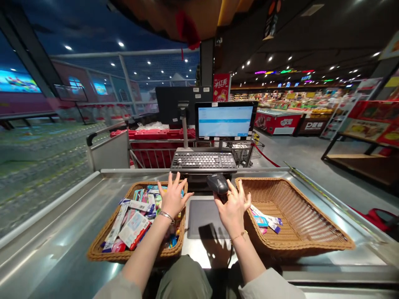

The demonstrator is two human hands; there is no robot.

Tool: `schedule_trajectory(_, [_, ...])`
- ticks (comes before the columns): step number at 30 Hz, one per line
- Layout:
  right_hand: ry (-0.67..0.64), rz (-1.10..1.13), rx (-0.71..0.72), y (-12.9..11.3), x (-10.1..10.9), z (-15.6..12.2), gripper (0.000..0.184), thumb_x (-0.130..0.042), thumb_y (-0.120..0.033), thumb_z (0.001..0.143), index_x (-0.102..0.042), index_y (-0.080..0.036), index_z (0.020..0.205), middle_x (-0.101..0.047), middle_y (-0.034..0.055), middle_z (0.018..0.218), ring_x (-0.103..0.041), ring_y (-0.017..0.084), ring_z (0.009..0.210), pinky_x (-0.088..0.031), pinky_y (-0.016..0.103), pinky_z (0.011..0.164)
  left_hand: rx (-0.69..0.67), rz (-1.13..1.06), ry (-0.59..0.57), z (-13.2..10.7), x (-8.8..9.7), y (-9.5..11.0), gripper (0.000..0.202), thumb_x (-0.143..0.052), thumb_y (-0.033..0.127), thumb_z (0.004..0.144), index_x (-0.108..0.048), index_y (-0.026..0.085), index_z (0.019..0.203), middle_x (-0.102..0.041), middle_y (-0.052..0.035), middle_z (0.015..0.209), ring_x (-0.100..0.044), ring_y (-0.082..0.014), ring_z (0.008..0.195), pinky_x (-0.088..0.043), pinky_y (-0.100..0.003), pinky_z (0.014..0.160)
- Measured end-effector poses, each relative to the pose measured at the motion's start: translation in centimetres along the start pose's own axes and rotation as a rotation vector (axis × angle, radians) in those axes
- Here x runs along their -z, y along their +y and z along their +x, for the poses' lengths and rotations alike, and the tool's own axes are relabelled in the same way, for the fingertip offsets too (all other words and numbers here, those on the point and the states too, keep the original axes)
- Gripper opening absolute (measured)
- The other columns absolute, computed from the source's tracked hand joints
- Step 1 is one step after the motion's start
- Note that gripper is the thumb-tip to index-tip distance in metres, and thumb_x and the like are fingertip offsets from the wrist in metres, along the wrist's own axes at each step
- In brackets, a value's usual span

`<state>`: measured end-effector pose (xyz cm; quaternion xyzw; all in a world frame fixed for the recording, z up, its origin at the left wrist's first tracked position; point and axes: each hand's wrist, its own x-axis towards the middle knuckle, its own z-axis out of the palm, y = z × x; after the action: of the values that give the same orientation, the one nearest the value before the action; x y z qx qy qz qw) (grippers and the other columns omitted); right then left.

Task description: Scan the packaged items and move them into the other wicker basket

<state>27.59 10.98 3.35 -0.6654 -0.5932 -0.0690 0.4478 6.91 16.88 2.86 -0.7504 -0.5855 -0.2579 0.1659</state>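
Note:
My left hand (pixel 172 198) is open, its fingers spread over the inner right side of the left wicker basket (pixel 137 256), with nothing visible in its grasp. Packaged snacks fill that basket, among them a white and red packet (pixel 135 229) and a long white and purple stick packet (pixel 116 227). A black barcode scanner (pixel 217 183) is in my right hand (pixel 233 207), its head showing between thumb and index finger; the handle is mostly hidden. Beside this hand stands the right wicker basket (pixel 296 220), with a few packets (pixel 264 221) at its near left side.
Between the baskets a grey flat panel (pixel 199 220) is set in the metal counter (pixel 71 232). Behind it are a black keyboard (pixel 204 160) and a lit monitor (pixel 225 121). A metal cart side (pixel 109 147) rises at the far left edge.

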Motion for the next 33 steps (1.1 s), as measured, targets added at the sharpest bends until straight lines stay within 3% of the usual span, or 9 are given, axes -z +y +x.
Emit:
schedule_trajectory(11, [-0.033, 0.045, 0.108, -2.1, -3.0, -1.2, 0.023, -0.054, -0.037, 0.086, -0.067, -0.018, 0.086, -0.059, 0.0127, 0.133, -0.029, 0.034, 0.141, -0.013, 0.066, 0.107, 0.088, 0.121, -0.117, -2.6, 1.6, -7.4, 0.049, -0.05, 0.052, 0.09, -0.056, 0.03, 0.132, -0.035, -0.0079, 0.154, -0.018, -0.0365, 0.147, -0.001, -0.077, 0.108])
schedule_trajectory(24, [-0.084, 0.081, 0.162, -3.7, -4.9, -2.2, 0.017, -0.056, -0.033, 0.084, -0.066, -0.019, 0.088, -0.06, 0.0094, 0.133, -0.029, 0.033, 0.142, -0.012, 0.066, 0.108, 0.097, 0.225, -0.351, -5.9, 4.8, -19.2, 0.052, -0.061, 0.05, 0.084, -0.05, 0.045, 0.135, -0.027, -0.0041, 0.158, -0.009, -0.039, 0.148, 0.002, -0.079, 0.104])
schedule_trajectory(33, [-0.099, 0.072, 0.189, -4.1, -6.0, -2.6, 0.02, -0.054, -0.035, 0.085, -0.066, -0.021, 0.092, -0.06, 0.0072, 0.133, -0.03, 0.034, 0.14, -0.011, 0.065, 0.108, 0.088, 0.159, -0.549, -5.3, 3.8, -22.7, 0.049, -0.066, 0.052, 0.08, -0.054, 0.052, 0.128, -0.024, -0.0002, 0.159, -0.004, -0.0407, 0.147, 0.006, -0.079, 0.102])
